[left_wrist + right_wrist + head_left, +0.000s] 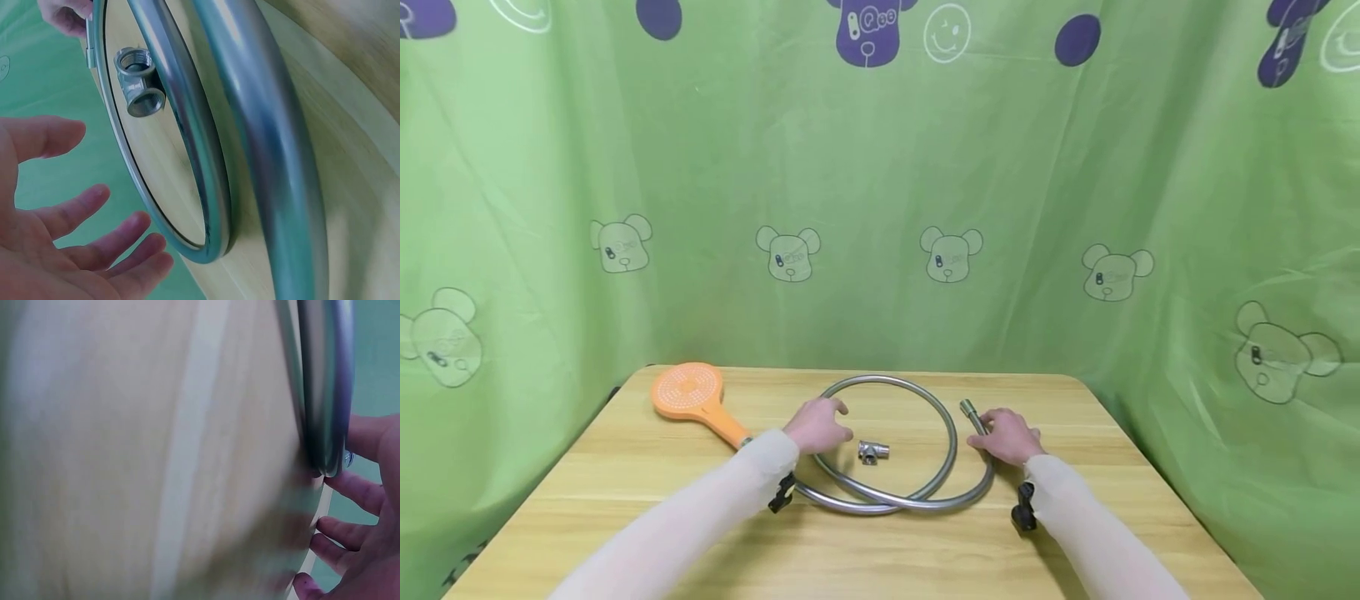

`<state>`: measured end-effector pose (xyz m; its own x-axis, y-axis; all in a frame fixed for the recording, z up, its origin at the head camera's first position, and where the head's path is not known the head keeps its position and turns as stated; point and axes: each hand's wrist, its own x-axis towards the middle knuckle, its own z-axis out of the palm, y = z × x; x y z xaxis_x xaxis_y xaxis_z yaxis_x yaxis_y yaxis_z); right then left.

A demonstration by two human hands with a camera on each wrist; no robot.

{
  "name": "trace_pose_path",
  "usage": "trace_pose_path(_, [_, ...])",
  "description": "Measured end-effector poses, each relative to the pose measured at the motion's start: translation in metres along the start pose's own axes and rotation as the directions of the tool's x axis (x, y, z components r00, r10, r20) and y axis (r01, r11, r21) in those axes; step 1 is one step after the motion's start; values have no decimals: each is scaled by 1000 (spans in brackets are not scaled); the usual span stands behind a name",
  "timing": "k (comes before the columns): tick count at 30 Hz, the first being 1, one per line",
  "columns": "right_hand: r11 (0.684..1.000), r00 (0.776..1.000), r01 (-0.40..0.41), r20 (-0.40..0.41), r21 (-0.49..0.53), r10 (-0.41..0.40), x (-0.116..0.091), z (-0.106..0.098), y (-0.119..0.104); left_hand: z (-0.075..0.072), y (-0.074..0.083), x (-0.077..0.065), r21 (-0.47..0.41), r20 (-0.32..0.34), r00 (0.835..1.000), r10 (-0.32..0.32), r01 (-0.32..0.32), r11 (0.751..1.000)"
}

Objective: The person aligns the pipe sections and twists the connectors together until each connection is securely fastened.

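A flexible metal shower hose (952,454) lies in a loop on the wooden table, joined to an orange shower head (688,390) at left. My left hand (817,425) hovers by the loop's left side, fingers spread and nothing held. A small chrome tee fitting (871,452) sits inside the loop, its threaded openings showing in the left wrist view. At the hose's free end, near its metal connector (967,408), is my right hand (1009,437). Its thumb and loosely bent fingers are spread to either side of the hose, with the fingertips right at it.
The wooden table (760,550) has rounded far corners. A green curtain (880,317) with printed bear heads stands behind it and along both sides. Black straps with small cameras (1024,508) are on both wrists.
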<state>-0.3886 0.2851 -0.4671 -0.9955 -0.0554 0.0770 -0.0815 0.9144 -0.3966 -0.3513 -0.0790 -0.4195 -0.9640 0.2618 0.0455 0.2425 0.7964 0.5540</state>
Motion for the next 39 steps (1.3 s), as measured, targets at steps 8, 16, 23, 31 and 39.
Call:
trace_pose_path(8, [1000,999,-17,-32,12,18,-1,3,-2,6,6,3,13,11,999,30,-30,999])
trace_pose_path(16, [999,998,-29,-60,25,30,-1,6,-7,12,4,6,30,20,999,28,-29,999])
trace_pose_path(23, [998,995,-44,-85,52,49,-1,5,-10,11,9,2,21,21,999,28,-28,999])
trace_pose_path(31, [990,990,-65,-118,122,79,-2,4,-17,11,14,2,30,27,999,41,-42,999])
trace_pose_path(39, [990,987,-43,-149,133,63,-1,6,-19,14,15,6,46,28,999,39,-40,998])
